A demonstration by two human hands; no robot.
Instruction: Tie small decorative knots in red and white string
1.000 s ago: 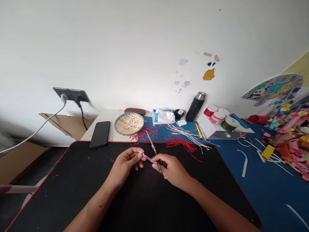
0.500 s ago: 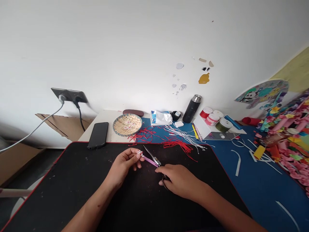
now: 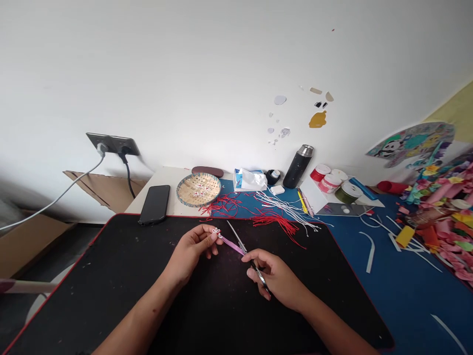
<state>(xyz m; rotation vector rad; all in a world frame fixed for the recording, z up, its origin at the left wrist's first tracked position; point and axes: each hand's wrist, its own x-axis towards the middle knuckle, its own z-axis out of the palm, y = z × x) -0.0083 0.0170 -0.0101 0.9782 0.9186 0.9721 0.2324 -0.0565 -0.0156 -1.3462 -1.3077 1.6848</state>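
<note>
The left hand [image 3: 190, 252] is closed in a narrow pinch on a purple strip [image 3: 231, 245] tipped with a small white knot [image 3: 216, 231]. The right hand [image 3: 275, 278] curls around scissors [image 3: 239, 239], whose blade touches the strip's far end. Both hands are above a black mat [image 3: 92, 276]; red cords [image 3: 275, 222] and white cords [image 3: 288, 209] lie just beyond its edge.

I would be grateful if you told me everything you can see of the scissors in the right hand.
The scissors have long, narrow, pointed grey metal blades, apparently closed. They angle away over the black mat, tips toward the red cords. The right hand grips them, hiding the pivot; a metal end shows below it.
</note>
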